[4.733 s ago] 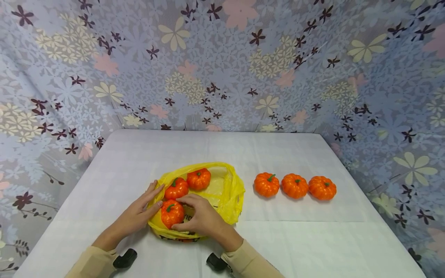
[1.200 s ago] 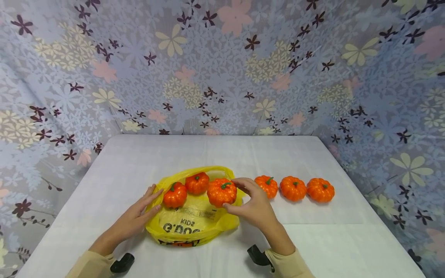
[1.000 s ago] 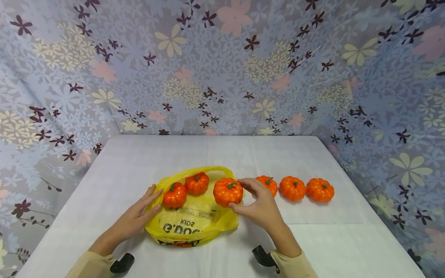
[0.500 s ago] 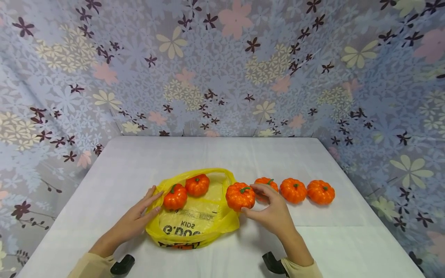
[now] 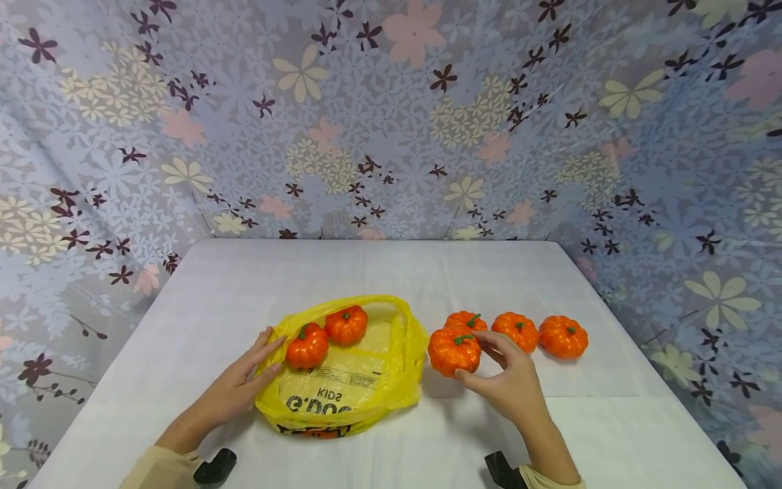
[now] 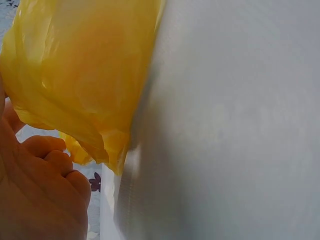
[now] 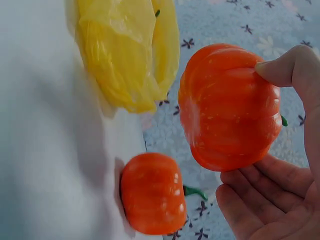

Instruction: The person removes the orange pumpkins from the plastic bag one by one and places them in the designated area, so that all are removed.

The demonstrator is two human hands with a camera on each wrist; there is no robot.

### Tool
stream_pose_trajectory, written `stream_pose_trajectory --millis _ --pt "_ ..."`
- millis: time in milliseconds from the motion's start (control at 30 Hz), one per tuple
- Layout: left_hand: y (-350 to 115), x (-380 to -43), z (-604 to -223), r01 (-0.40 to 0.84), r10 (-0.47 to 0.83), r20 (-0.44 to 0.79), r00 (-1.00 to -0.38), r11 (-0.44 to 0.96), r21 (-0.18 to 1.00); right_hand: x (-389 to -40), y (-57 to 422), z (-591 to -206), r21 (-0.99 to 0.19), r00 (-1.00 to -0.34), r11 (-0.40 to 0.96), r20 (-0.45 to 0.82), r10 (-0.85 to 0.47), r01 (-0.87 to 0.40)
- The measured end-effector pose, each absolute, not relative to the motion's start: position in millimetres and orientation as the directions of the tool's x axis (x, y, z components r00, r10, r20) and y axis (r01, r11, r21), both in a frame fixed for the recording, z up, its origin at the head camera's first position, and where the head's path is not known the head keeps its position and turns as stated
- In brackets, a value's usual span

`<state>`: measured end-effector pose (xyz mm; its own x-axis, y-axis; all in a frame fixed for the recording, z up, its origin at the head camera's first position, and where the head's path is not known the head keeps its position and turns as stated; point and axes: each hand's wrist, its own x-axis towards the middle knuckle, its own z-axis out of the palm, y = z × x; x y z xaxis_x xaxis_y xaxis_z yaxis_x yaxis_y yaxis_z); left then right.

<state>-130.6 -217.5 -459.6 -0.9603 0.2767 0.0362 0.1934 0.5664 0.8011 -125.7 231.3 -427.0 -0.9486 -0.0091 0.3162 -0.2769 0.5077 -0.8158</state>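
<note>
My right hand [image 5: 510, 380] grips a glossy orange toy pumpkin [image 5: 454, 351] with a green stem, thumb on one side and fingers on the other. It hangs just right of the yellow plastic bag [image 5: 406, 380], above the table. In the right wrist view the held pumpkin [image 7: 230, 107] fills the middle. My left hand [image 5: 238, 380] holds the bag's left rim, and the left wrist view shows bent fingers [image 6: 60, 160] at the bag's edge. Inside the open bag are two more pumpkins, one on the left [image 5: 307, 346] and one at the back [image 5: 346, 325].
Three pumpkins stand in a row right of the bag: a near one [image 5: 467, 319] partly behind the held one, a middle one [image 5: 516, 331] and an end one [image 5: 563, 337]. A white cloth covers the table [image 5: 342, 265]. Behind it hangs a floral curtain [image 5: 391, 136].
My right hand has lifted the pumpkin out of the bag and moved it right, past the bag's rim toward the row. My left hand stays at the bag's left side.
</note>
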Motion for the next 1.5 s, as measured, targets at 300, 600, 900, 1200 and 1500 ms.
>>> stream_pose_trajectory --millis 300,600,900,1200,1500 --pt "-216.5 -130.1 -460.6 0.185 0.278 0.026 -0.96 0.564 0.805 -120.8 252.9 -433.7 -0.806 -0.959 0.557 0.277 0.056 -0.2" --pt "-216.0 -130.4 -460.9 0.183 0.281 0.02 -0.959 0.567 0.803 -111.9 276.3 -433.8 -0.791 -0.959 0.597 0.257 0.121 -0.137" --pt "-216.3 -130.3 -459.7 0.179 0.281 0.018 -0.959 0.56 0.809 -108.4 294.8 -432.5 -0.773 -0.939 0.627 0.279 0.199 -0.097" --pt "-216.4 -128.7 -459.2 0.174 0.276 0.013 -0.961 0.569 0.804 -97.9 317.1 -439.3 -0.768 -0.936 0.641 0.23 0.266 -0.006" --pt "-216.6 -129.4 -458.6 0.196 0.295 0.028 -0.955 0.558 0.807 -89.5 334.7 -439.2 -0.767 -0.923 0.635 0.178 0.342 0.087"
